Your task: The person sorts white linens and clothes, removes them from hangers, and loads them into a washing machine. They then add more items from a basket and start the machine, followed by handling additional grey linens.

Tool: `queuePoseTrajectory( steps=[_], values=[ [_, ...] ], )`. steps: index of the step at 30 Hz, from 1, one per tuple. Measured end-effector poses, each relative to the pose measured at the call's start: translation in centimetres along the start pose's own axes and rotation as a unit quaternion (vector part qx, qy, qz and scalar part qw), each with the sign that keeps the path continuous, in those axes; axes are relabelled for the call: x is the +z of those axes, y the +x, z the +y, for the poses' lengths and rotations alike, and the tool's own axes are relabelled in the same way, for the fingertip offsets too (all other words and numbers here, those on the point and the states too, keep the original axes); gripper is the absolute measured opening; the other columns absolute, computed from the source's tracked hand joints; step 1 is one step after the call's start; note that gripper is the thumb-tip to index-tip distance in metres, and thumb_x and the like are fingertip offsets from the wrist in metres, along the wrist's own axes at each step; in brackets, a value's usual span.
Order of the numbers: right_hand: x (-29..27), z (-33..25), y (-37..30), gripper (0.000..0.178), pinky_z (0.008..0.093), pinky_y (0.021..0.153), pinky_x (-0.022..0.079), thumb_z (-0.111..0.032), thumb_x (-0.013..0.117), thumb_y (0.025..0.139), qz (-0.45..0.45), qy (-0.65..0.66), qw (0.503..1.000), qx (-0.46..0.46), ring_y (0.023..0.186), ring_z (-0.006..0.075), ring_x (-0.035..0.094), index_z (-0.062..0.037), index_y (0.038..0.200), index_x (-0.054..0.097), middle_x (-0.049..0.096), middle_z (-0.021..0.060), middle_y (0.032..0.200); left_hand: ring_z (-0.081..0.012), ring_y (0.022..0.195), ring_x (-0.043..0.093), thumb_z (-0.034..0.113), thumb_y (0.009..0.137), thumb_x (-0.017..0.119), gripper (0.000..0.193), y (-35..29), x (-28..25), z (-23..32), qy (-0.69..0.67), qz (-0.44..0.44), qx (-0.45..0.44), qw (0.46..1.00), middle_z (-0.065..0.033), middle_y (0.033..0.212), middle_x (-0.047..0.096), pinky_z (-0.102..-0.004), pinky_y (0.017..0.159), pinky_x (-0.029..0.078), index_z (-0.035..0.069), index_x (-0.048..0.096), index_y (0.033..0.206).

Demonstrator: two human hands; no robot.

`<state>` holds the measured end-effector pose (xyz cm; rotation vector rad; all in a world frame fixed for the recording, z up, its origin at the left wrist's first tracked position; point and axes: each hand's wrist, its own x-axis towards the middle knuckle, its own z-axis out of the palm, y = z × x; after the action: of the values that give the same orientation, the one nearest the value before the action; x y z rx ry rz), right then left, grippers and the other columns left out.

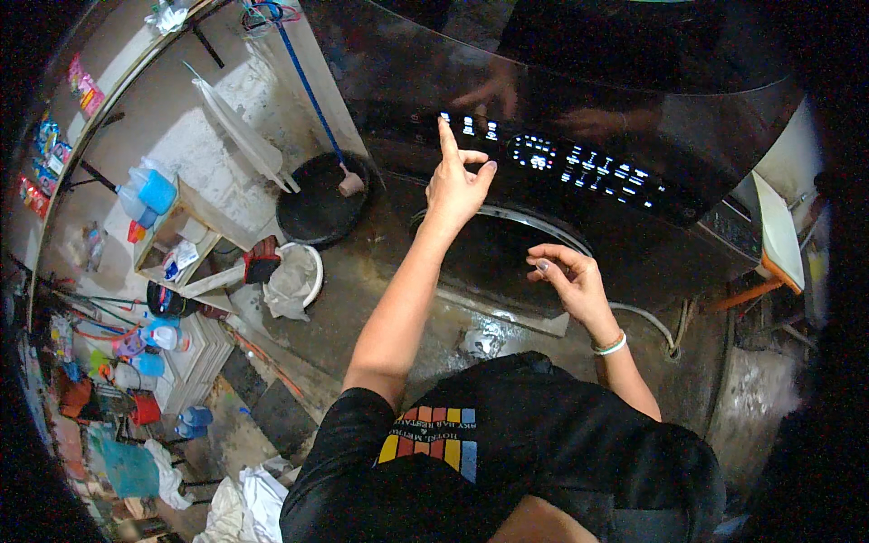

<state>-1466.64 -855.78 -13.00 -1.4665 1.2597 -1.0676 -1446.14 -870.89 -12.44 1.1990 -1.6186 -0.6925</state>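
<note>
A black front-loading washing machine (634,100) with a glossy dark top stands before me. White icons glow on its touch control panel (534,152). With the index finger stretched out, my left hand (460,185) reaches the leftmost lit icons; whether the fingertip presses the panel I cannot tell. Its other fingers bend loosely, the thumb apart, and it holds nothing. My right hand (572,279) hovers in front of the round dark door (489,253), fingers half bent and apart, nothing visible in them. A pale bracelet circles my right wrist.
Left of the machine are a black tub (312,213) with a blue-handled mop or plunger, and a white bin (312,276) with a liner. Bottles and detergent packs crowd the far left. A grey hose (647,314) runs along the wet floor at right, near a small table (778,231).
</note>
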Motion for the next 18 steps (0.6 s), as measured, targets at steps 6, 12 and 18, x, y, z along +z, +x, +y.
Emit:
queuePoseTrajectory(
  steps=[6,12,18],
  values=[
    [0.5,-0.7,0.7,0.023,0.0337,0.089,0.061,-0.007,0.06,0.102,0.017,0.009,0.999,-0.048,0.103,0.0166,0.069,0.0046,0.121,0.068,0.071,0.0109,0.112,-0.0196,0.08,0.074,0.029,0.091,0.072,0.108,1.0,-0.3,-1.3,-0.013,-0.02,-0.019,1.0,-0.002,0.107,0.077,-0.0364,0.083,0.055,0.002,-0.005,0.161],
    [0.2,-0.3,1.5,0.048,0.0335,0.087,0.061,-0.002,0.061,0.1,0.111,-0.027,0.989,-0.092,0.1,0.0152,0.069,-0.0001,0.146,0.047,0.07,0.0127,0.113,-0.0213,0.085,0.074,0.029,0.093,0.069,0.107,2.4,-1.3,-2.8,0.04,-0.053,-0.014,0.998,-0.0015,0.105,0.077,-0.0379,0.086,0.054,0.007,-0.01,0.162],
    [-3.0,1.2,2.6,0.092,0.0334,0.066,0.056,-0.015,0.073,0.091,0.31,-0.268,0.908,-0.087,0.067,0.0188,0.07,-0.0084,0.162,0.016,0.074,0.0081,0.096,-0.0127,0.077,0.067,0.011,0.095,0.071,0.106,2.0,-3.4,-2.1,-0.047,-0.04,0.009,0.998,-0.0114,0.1,0.073,-0.029,0.067,0.059,0.015,-0.011,0.163]
  ],
)
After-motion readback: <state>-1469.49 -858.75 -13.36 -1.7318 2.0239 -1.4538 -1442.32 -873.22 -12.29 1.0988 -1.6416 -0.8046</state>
